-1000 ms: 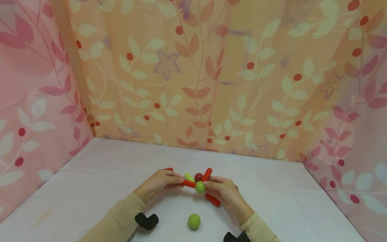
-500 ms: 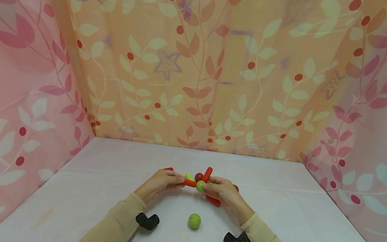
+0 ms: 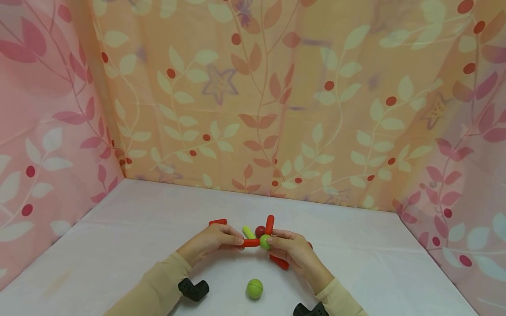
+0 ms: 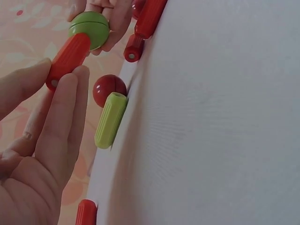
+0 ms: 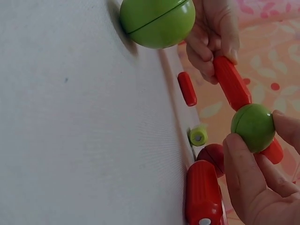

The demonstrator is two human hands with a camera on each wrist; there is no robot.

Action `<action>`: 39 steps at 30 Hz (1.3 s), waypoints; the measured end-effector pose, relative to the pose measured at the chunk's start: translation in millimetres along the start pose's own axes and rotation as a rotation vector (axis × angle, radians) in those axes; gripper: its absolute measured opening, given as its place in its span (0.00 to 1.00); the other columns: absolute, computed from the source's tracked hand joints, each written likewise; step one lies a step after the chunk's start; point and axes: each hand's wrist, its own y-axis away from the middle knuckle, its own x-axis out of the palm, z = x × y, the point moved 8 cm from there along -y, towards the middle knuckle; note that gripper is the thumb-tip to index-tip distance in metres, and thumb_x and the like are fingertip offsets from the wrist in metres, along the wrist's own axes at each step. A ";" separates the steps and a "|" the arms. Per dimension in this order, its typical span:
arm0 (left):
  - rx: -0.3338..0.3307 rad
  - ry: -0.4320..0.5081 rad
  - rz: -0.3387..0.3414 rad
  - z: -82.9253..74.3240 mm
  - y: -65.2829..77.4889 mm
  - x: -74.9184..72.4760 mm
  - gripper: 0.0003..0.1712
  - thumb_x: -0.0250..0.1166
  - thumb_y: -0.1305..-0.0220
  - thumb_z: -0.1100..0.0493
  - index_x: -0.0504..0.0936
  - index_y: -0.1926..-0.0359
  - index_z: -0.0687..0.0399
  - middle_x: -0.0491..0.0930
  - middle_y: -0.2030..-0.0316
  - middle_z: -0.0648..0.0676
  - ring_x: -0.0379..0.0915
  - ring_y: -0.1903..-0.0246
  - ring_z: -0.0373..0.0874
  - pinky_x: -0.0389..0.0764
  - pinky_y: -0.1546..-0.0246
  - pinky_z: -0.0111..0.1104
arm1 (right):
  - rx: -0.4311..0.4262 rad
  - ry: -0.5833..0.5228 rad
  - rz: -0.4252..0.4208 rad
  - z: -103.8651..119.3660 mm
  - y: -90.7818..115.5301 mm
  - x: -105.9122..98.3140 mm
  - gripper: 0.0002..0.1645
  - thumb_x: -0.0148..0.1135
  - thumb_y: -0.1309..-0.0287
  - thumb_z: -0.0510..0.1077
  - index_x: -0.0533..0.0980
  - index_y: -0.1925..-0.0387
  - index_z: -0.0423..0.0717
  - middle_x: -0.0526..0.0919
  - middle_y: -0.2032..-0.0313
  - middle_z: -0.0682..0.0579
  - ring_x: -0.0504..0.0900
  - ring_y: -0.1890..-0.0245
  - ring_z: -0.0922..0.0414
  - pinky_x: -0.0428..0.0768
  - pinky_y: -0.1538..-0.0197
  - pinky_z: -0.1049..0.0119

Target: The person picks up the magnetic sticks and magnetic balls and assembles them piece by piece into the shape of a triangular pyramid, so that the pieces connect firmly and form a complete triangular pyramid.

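In the head view my left hand pinches the end of a ridged red stick between thumb and fingers. The stick's other end meets a green ball with a groove round it. My right hand grips that ball, thumb on the near side and fingers around it, as the right wrist view shows. A second red stick juts out from the ball's far side. Ball and sticks are held up above the white table.
A loose green ball lies near the front. Beyond the hands are a dark red ball, a lime stick and a red stick. Another red stick lies by the right hand. Patterned curtains surround the white table.
The held green ball and sticks have shifted slightly right and turned, so the far red stick points more straight away. My right thumb has moved onto the ball.
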 end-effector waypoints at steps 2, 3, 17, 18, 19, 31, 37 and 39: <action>-0.004 -0.029 0.019 -0.4 2.0 3.0 0.12 0.71 0.41 0.62 0.85 0.58 0.66 0.88 0.67 0.55 0.85 0.64 0.43 0.85 0.54 0.34 | -0.003 -0.005 0.005 0.1 0.0 -0.5 0.33 0.65 0.36 0.42 0.69 0.35 0.28 0.87 0.52 0.49 0.87 0.56 0.58 0.80 0.43 0.53; -0.009 -0.041 0.023 -0.3 2.8 4.2 0.12 0.72 0.41 0.62 0.85 0.59 0.66 0.88 0.68 0.55 0.84 0.64 0.43 0.84 0.54 0.34 | -0.004 -0.005 0.006 -0.1 0.1 -0.8 0.32 0.65 0.37 0.42 0.69 0.36 0.28 0.87 0.53 0.50 0.87 0.57 0.59 0.80 0.43 0.53; -0.017 -0.065 0.013 -1.9 5.9 8.2 0.11 0.72 0.41 0.60 0.85 0.61 0.64 0.88 0.67 0.55 0.85 0.64 0.43 0.84 0.55 0.32 | 0.030 -0.040 -0.010 -1.8 -2.4 -1.9 0.29 0.68 0.38 0.45 0.76 0.41 0.32 0.88 0.53 0.49 0.88 0.55 0.58 0.79 0.43 0.57; -0.016 -0.067 0.015 -1.8 6.1 8.4 0.11 0.72 0.41 0.60 0.85 0.61 0.63 0.88 0.67 0.56 0.85 0.64 0.43 0.84 0.54 0.33 | 0.030 -0.041 -0.006 -1.8 -2.6 -1.8 0.29 0.68 0.38 0.44 0.75 0.41 0.31 0.88 0.53 0.49 0.88 0.56 0.58 0.79 0.43 0.57; -0.017 -0.069 0.016 -1.6 6.3 8.5 0.11 0.73 0.41 0.60 0.85 0.61 0.63 0.89 0.67 0.56 0.84 0.64 0.43 0.84 0.54 0.33 | 0.029 -0.043 -0.003 -1.8 -2.7 -1.6 0.28 0.68 0.38 0.44 0.75 0.41 0.31 0.88 0.54 0.49 0.88 0.56 0.59 0.79 0.43 0.57; -0.022 -0.113 0.035 0.7 5.6 11.9 0.11 0.73 0.43 0.58 0.85 0.61 0.60 0.89 0.65 0.55 0.81 0.62 0.43 0.81 0.56 0.33 | 0.020 -0.043 -0.015 -1.4 -3.1 -2.0 0.29 0.67 0.38 0.42 0.74 0.40 0.31 0.88 0.56 0.52 0.88 0.58 0.59 0.82 0.46 0.59; -0.024 -0.110 0.043 1.7 5.4 13.7 0.11 0.73 0.42 0.58 0.85 0.61 0.60 0.89 0.66 0.55 0.81 0.63 0.42 0.82 0.57 0.33 | 0.016 -0.053 -0.009 -0.9 -2.8 -1.7 0.27 0.67 0.38 0.43 0.75 0.41 0.32 0.88 0.56 0.52 0.88 0.58 0.59 0.81 0.45 0.59; -0.026 -0.118 0.042 1.8 5.6 14.5 0.11 0.73 0.42 0.58 0.85 0.61 0.60 0.89 0.66 0.55 0.81 0.63 0.42 0.82 0.57 0.33 | 0.014 -0.054 -0.013 -0.7 -2.6 -1.6 0.27 0.67 0.38 0.43 0.75 0.41 0.32 0.88 0.56 0.51 0.88 0.57 0.59 0.81 0.44 0.59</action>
